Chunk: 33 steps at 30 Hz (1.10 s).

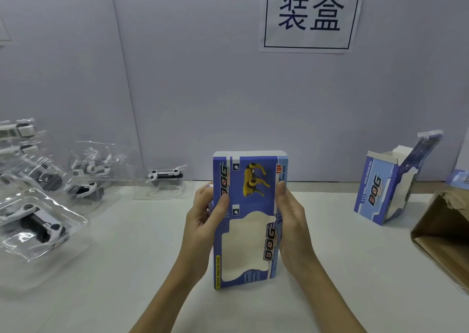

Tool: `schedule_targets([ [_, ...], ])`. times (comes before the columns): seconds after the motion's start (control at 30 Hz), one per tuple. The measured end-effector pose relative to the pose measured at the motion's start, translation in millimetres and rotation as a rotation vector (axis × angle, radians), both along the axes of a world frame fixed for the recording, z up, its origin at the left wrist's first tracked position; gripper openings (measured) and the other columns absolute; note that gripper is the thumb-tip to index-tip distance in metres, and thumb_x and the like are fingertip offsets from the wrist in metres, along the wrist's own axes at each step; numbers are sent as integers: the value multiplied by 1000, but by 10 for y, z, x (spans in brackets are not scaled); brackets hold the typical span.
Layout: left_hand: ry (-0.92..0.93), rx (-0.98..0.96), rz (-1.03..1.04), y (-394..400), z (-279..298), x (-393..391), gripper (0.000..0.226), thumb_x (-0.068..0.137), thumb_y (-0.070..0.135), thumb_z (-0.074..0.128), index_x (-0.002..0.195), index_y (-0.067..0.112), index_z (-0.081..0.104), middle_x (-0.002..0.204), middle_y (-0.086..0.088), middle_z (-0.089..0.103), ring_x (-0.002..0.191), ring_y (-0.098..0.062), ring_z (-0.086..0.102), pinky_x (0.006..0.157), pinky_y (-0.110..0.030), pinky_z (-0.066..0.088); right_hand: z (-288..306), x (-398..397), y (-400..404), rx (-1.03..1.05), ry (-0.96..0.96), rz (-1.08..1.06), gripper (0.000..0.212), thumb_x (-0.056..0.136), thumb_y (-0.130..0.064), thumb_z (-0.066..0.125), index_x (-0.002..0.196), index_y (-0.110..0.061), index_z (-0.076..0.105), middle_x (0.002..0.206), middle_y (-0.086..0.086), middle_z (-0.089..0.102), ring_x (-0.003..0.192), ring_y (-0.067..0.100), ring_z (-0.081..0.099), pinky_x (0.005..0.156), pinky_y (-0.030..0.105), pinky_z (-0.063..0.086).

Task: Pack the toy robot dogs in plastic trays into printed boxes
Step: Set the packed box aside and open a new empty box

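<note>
I hold a flat blue printed box (250, 188) upright over the middle of the white table (127, 269); it shows a yellow dog picture and a clear window. My left hand (203, 221) grips its left edge, thumb on the front. My right hand (291, 218) grips its right edge. At the left lie several clear plastic trays with white and black toy robot dogs, the nearest tray (38, 226) at the front left. One toy dog (166, 176) stands in a tray by the wall.
An opened blue printed box (388, 188) stands upright at the right, its top flap raised. A brown cardboard carton (446, 236) lies open at the far right edge. A paper sign (311, 13) hangs on the grey back wall.
</note>
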State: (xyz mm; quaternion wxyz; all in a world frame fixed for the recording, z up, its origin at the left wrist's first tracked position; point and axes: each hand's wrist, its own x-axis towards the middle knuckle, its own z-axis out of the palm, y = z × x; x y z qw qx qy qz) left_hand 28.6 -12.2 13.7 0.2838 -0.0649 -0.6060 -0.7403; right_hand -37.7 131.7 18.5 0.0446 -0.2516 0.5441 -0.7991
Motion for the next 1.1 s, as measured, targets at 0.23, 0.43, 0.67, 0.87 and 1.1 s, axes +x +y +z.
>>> schedule_targets([
  [0.23, -14, 48, -19, -27, -23, -20, 37, 81, 57, 63, 109, 34, 68, 120, -8, 74, 100, -29, 77, 66, -34, 64, -17, -13, -16, -41, -14, -34, 31, 94, -56, 57, 111, -34, 71, 108, 13, 77, 97, 36, 77, 76, 51, 62],
  [0.43, 133, -28, 94, -22, 13, -57, 38, 101, 30, 54, 135, 46, 51, 121, -8, 67, 100, -33, 74, 76, -48, 63, -10, -56, -36, -81, 25, -72, 34, 96, -38, 58, 129, -44, 53, 113, 12, 74, 95, 33, 76, 66, 37, 62],
  [0.67, 96, -336, 135, -71, -124, -35, 45, 91, 46, 70, 129, 30, 52, 128, -1, 62, 113, -29, 68, 92, -51, 58, -4, 8, -100, 19, 162, -228, 36, 101, -39, 42, 119, -24, 69, 114, -2, 74, 104, 23, 72, 76, 30, 60],
  [0.87, 179, -402, 476, -39, -175, -132, 80, 86, 51, 78, 144, 50, 23, 134, 9, 55, 115, -16, 67, 77, -21, 60, -145, 40, -56, 235, 438, -711, 35, 101, -44, 58, 131, -26, 55, 107, -3, 59, 97, 15, 60, 76, 28, 56],
  [1.1, 228, -777, 405, -193, -338, -209, 93, 85, 22, 82, 159, 21, 26, 156, -2, 24, 147, -23, 35, 105, -51, 52, -269, 193, -311, 315, 371, -273, 90, 81, -71, 71, 154, -41, 30, 130, -11, 56, 114, 9, 63, 83, 22, 60],
])
